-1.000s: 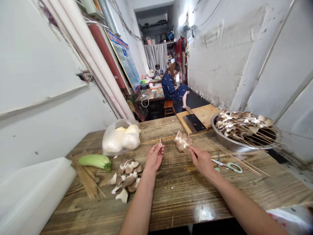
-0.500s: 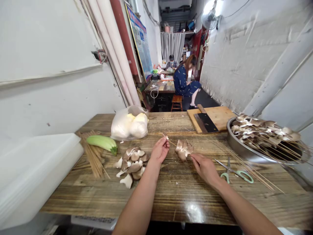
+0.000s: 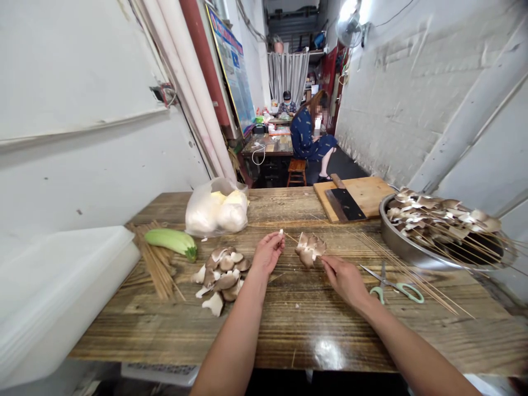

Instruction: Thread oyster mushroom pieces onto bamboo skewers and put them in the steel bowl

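Note:
My right hand [image 3: 346, 279] is closed on a bamboo skewer, just beside a cluster of oyster mushrooms [image 3: 309, 250] threaded on it. The skewer's bare tip points left toward my left hand [image 3: 269, 252], whose fingers pinch a small mushroom piece [image 3: 281, 232] with its white part showing. Most of that piece is hidden by the fingers. Left of my left forearm lies a pile of loose oyster mushrooms [image 3: 225, 278]. To the right of my right hand lie open scissors [image 3: 396, 286] with pale green handles and several bare bamboo skewers [image 3: 406, 272].
A green squash [image 3: 171, 243] rests against a bundle of skewers [image 3: 159, 269]. Behind are a plastic bag [image 3: 216, 209] and a cutting board [image 3: 375, 195] with a cleaver [image 3: 346, 203]. A metal basin [image 3: 406, 247] holds skewered mushrooms. One person [image 3: 305, 132] sits beyond the table, another farther back.
The piece in my left fingers has turned, so its white part now points up instead of its brown cap. Both hands stay nearly in place; the view has shifted slightly.

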Demonstrator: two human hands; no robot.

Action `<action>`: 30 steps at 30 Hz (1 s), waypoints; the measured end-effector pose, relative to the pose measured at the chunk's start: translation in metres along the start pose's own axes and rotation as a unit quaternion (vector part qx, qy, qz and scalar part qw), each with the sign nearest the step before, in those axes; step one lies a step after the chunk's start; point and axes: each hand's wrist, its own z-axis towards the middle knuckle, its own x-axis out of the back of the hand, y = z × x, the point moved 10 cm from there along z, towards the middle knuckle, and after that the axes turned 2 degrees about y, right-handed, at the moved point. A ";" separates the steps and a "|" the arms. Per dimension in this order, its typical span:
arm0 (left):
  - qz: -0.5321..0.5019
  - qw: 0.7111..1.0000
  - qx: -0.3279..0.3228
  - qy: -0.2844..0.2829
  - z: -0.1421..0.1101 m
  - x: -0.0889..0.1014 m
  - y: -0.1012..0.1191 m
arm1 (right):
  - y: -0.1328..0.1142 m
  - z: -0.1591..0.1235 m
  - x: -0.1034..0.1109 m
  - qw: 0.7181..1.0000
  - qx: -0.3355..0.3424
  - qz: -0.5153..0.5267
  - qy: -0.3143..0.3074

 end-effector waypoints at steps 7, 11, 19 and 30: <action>-0.014 1.000 0.007 -0.021 -0.002 -0.005 0.001 | -0.001 0.000 0.004 1.000 0.001 0.018 0.019; -0.025 0.999 0.011 -0.023 -0.002 -0.006 0.001 | -0.002 0.001 0.005 1.000 0.003 0.021 0.021; -0.055 0.998 0.018 -0.024 0.001 -0.005 -0.001 | -0.002 0.000 0.003 1.000 0.009 0.021 0.018; -0.054 0.998 0.017 -0.032 -0.001 -0.008 0.002 | -0.004 0.000 0.006 0.999 0.012 0.025 0.027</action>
